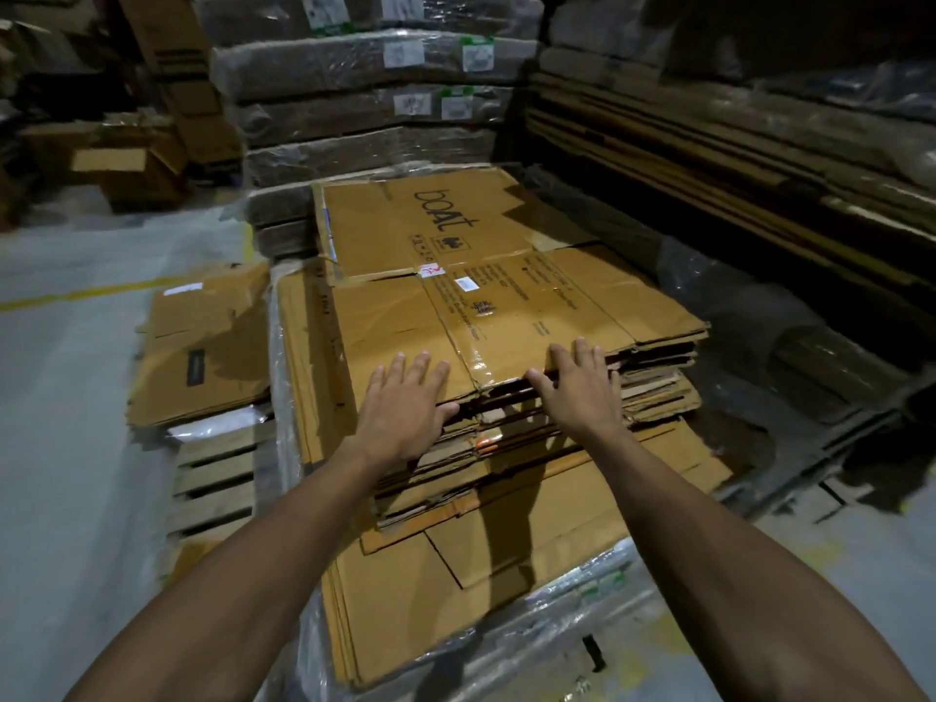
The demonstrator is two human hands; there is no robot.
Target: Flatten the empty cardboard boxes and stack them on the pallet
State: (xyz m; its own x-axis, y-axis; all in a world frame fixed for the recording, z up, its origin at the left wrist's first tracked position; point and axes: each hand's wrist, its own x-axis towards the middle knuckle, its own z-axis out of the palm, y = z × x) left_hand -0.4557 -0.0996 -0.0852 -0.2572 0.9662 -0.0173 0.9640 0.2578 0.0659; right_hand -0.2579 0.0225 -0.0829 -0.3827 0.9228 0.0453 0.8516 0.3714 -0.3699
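A flattened brown cardboard box (481, 296) printed with "boAt" lies on top of a stack of flattened boxes (506, 499). The stack rests on plastic wrap over a wooden pallet (212, 478). My left hand (405, 407) lies flat on the near edge of the top box with its fingers straight and spread. My right hand (582, 387) lies flat on the same edge further right, fingers spread, its thumb at the box's front lip. Both hands press down on the top sheet.
A smaller pile of flattened cardboard (202, 347) lies left of the stack. Tall shrink-wrapped cardboard bales (364, 93) stand behind. Long bundles (734, 144) fill the right side. Loose boxes (131, 164) sit at the far left. A yellow floor line (76, 293) crosses the grey floor.
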